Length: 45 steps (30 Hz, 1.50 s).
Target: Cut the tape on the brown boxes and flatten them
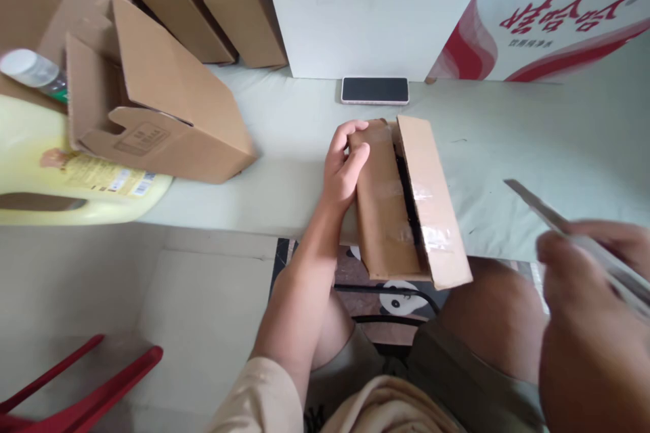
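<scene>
A small brown cardboard box (386, 216) with clear tape across its top lies at the near edge of the pale table (508, 149), overhanging my lap. Its top flaps are parted along a dark slit, and the right flap (431, 196) is lifted. My left hand (345, 162) grips the box's far left corner, fingers curled over the top. My right hand (589, 284) is off to the right, apart from the box, closed around a long thin grey blade (538, 206) that points up and left.
A phone (374, 90) lies face up behind the box. Folded cardboard boxes (162, 101) stand at the left, with a yellow jug (61, 176) and a bottle (30, 71). A white panel and a red-printed carton (553, 20) stand at the back. A red chair frame (86, 385) is at lower left.
</scene>
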### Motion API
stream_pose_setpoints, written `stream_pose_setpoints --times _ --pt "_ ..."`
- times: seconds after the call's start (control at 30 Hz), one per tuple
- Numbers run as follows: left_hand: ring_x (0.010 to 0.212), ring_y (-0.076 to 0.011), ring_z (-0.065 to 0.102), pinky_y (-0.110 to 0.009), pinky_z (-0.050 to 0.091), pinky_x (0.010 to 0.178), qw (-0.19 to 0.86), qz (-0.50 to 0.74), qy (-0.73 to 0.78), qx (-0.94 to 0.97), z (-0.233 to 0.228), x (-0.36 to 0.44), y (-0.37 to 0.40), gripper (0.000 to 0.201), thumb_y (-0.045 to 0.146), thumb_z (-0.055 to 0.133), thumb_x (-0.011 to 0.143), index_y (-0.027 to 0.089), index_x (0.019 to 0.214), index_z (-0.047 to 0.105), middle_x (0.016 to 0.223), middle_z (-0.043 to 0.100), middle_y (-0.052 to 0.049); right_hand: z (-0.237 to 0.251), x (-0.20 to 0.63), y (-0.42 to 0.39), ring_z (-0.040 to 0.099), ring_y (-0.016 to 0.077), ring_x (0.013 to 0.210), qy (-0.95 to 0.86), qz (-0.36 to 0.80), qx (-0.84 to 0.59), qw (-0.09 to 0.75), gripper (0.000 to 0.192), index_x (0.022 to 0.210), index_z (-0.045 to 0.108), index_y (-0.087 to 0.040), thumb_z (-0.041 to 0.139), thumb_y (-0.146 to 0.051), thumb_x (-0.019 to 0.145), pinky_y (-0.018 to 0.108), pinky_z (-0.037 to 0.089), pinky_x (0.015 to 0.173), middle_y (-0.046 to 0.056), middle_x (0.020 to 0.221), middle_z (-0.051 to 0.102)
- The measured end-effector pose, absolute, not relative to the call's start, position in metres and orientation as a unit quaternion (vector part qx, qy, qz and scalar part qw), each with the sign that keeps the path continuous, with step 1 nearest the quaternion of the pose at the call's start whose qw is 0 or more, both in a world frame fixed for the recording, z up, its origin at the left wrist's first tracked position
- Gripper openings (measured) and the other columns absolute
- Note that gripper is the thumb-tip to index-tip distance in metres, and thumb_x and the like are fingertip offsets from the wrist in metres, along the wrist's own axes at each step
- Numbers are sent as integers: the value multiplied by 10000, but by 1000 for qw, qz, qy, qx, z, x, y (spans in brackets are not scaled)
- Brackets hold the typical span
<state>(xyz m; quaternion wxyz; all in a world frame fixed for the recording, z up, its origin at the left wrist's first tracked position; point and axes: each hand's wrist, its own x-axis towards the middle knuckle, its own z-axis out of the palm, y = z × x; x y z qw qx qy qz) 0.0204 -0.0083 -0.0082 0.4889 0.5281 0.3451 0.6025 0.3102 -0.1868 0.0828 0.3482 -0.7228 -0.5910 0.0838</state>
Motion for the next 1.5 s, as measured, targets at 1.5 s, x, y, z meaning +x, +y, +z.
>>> stream_pose_setpoints --times 1.5 --pt "1118 -257 692 -353 545 854 596 603 410 335 -11 24 1 484 577 766 743 293 1107 622 1217 728 -58 51 281 -20 691 222 897 -486 384 -594 514 268 1155 517 -279 576 -326 899 340 576 678 90 1144 672"
